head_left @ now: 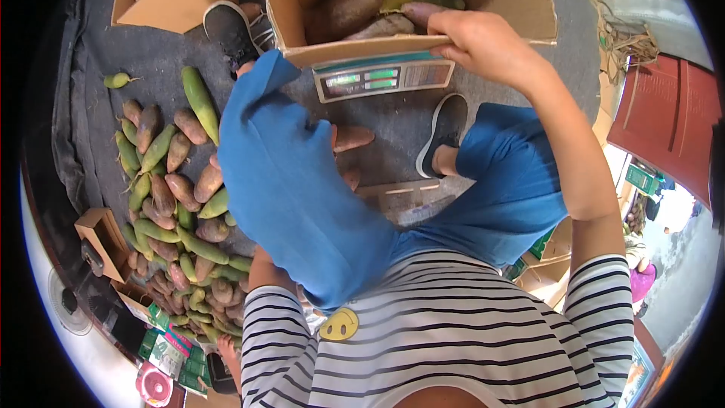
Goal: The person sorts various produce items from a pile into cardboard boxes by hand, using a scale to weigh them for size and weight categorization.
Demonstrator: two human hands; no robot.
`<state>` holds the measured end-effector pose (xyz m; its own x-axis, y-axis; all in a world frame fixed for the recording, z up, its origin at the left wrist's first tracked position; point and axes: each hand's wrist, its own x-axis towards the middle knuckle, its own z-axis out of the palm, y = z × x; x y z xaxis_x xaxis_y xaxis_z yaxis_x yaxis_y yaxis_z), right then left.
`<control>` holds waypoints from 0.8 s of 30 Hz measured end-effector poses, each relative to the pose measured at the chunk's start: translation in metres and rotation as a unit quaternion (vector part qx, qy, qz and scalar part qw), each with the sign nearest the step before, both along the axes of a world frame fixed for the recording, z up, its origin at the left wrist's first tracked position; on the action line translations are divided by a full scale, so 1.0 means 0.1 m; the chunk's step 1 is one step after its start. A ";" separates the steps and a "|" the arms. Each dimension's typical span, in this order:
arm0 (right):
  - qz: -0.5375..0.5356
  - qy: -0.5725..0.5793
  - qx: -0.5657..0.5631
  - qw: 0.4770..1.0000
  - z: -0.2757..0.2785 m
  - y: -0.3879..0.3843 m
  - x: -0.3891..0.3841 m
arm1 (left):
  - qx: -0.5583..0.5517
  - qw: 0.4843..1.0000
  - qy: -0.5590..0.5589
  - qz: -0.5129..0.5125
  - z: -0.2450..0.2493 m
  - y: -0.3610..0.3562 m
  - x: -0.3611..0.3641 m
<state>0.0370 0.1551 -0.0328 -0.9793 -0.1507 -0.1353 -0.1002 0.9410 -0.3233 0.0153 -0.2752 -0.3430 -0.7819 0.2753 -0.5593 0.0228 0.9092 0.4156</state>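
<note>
My right hand is closed on the near rim of an open cardboard box, with thumb below and fingers over the edge. Inside the box lie large reddish-brown roots and a long green radish-like vegetable. The box rests on a digital scale with a lit green display. My left forearm passes behind my bent blue-trousered leg, which hides the left hand. A reddish root sticks out beyond that leg, above the floor.
On dark ground at left lies a large pile of green and reddish-brown roots. Another cardboard box stands at upper left. My shoes are either side of the scale. Stacked cartons are at lower left, a dark red panel at right.
</note>
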 end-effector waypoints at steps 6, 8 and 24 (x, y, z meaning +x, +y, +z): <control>-0.022 -0.046 -0.002 0.999 0.07 -0.03 -0.03 | -0.014 1.000 -0.021 -0.001 -0.11 0.01 0.03; -0.009 -0.021 -0.008 1.000 0.01 0.01 -0.01 | -0.006 0.999 -0.035 0.009 -0.08 -0.04 0.07; -0.031 -0.059 0.057 0.996 0.14 0.21 0.22 | 0.165 0.944 0.138 0.250 2.51 -0.49 -0.22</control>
<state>0.0587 0.1760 -0.0191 -0.9625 -0.0680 -0.2625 -0.0092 0.9756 -0.2192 -0.0065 -0.3237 -0.0916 -0.9637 -0.0429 -0.2636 -0.2259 0.6575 0.7188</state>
